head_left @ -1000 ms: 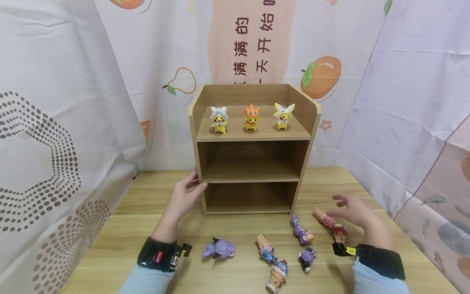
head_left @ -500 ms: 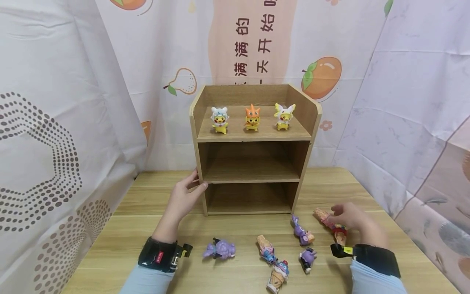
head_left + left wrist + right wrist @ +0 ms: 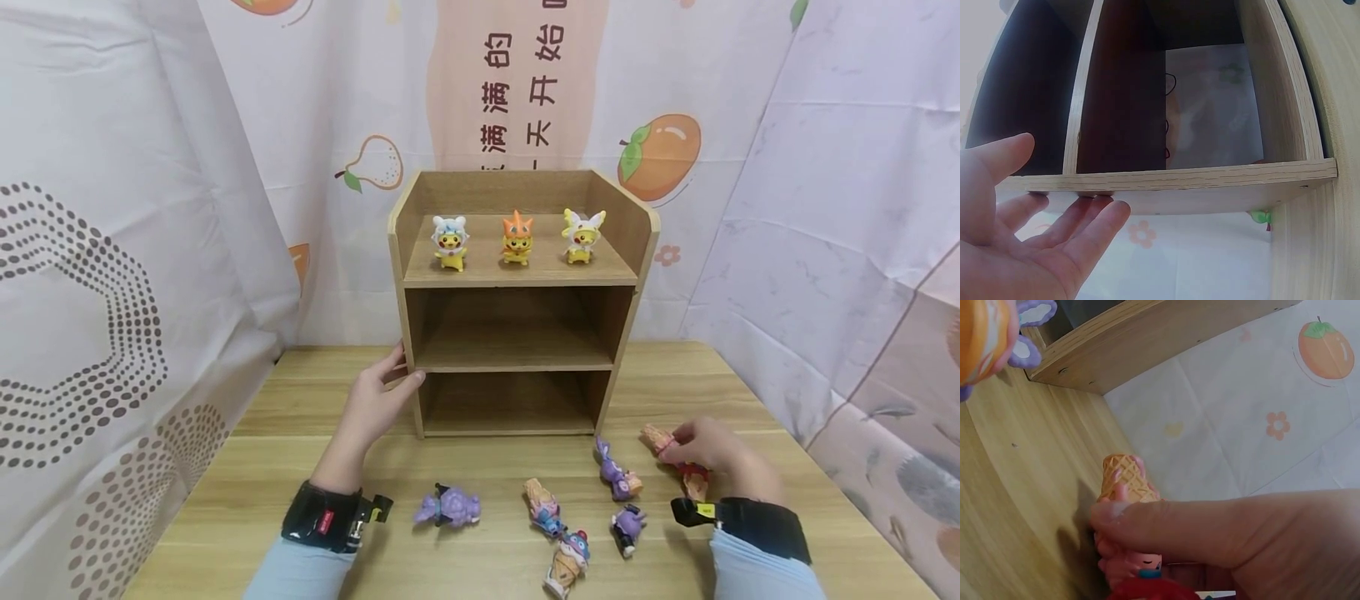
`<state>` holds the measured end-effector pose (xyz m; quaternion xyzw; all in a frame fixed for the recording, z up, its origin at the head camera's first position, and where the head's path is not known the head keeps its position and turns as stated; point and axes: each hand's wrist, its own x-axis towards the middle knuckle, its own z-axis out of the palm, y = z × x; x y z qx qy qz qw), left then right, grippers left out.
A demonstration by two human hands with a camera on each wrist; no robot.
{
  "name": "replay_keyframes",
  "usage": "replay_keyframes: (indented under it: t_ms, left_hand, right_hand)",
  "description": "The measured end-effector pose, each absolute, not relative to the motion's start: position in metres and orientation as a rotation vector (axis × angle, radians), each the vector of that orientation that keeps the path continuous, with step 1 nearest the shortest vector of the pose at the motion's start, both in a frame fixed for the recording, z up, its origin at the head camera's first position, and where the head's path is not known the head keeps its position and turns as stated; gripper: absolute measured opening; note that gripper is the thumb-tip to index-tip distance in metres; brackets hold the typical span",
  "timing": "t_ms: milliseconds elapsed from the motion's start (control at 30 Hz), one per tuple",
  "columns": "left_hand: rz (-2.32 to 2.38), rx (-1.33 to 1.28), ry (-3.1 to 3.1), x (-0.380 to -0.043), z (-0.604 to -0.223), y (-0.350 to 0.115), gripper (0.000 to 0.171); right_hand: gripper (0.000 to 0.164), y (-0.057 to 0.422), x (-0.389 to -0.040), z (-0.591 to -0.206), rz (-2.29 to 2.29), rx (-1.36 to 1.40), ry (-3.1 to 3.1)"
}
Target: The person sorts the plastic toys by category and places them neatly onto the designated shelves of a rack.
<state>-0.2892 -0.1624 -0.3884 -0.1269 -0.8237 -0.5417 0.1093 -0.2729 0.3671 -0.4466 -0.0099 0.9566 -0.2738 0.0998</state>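
One pale wooden bench (image 3: 262, 467), carrying a wooden shelf (image 3: 517, 284) upright towards the back, with two open bays under a walled top deck. Against the shelf's left side, the left hand (image 3: 371, 408), fingers fairly straight along the outer face, thumb at the front edge, without any tight grip to be seen. Right of the shelf's foot, the right hand (image 3: 712, 446), pinching the pink cone figure (image 3: 1132, 481) with thumb across the near side and fingers mostly out of sight behind. Impossible to tell whether resting on the bench or lifted slightly.

Looks like a pick-up. Best to pinch round the thick body rather than the cone end, then raise straight before turning, so as not to drag the red-topped figure (image 3: 695, 482) just beside, half under the hand. Swing clear of the purple long-eared figure (image 3: 618, 479), lying between there and the shelf. Press only lightly on the left, enough to steady the shelf without jolting the three small yellow figures (image 3: 517, 242) standing on the top deck.
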Motion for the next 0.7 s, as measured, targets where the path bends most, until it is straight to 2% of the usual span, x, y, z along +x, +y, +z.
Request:
replay_keyframes:
  t_ms: [333, 700]
  left_hand:
    - [-1.585, -0.391, -2.423, -0.29, -0.3877, -0.1618, 0.068]
    - [-1.582, -0.394, -2.426, -0.2882, -0.3879, -0.1623, 0.069]
  right_hand:
    - [0.034, 0.3676, -0.2721, -0.4527, -0.874, 0.013, 2.802]
    - [0.03, 0.3673, -0.272, -0.4533, -0.96, 0.028, 2.782]
